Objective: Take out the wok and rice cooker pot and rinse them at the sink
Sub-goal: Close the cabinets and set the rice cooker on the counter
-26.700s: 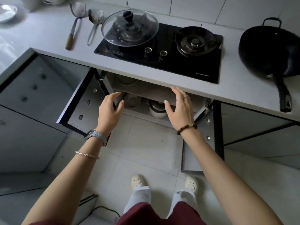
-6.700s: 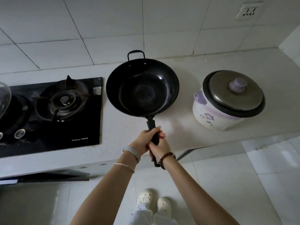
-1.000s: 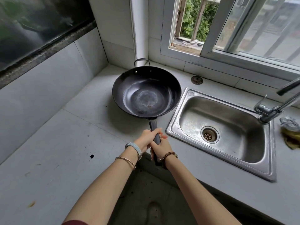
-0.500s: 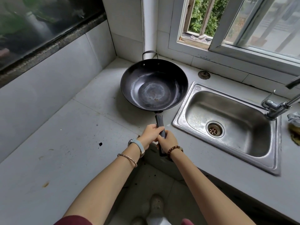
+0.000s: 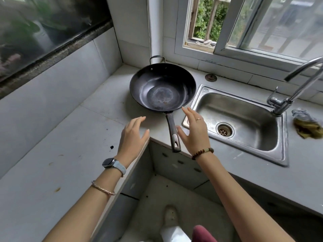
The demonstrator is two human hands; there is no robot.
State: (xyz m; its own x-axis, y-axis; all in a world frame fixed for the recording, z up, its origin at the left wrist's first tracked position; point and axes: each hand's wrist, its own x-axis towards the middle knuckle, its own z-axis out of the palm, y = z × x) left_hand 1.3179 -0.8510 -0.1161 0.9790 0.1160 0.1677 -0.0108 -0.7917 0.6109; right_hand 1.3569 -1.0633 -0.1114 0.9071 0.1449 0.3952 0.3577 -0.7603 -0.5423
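The black wok (image 5: 162, 88) rests on the grey counter in the corner, just left of the steel sink (image 5: 241, 119). Its long handle (image 5: 173, 133) points toward me and sticks out past the counter edge. My left hand (image 5: 133, 135) hovers left of the handle, fingers spread, holding nothing. My right hand (image 5: 194, 130) hovers right of the handle, over the sink's near-left rim, also spread and holding nothing. The rice cooker pot is not in view.
A curved chrome faucet (image 5: 288, 95) stands at the sink's right end. A crumpled yellowish cloth (image 5: 307, 128) lies on the counter to the right of it. A round sink plug (image 5: 211, 77) lies behind the sink under the window. Grey counter (image 5: 52, 154) stretches along the left wall.
Both hands have let go of the wok handle and pulled apart to either side. The wok now sits on the counter beside the sink.
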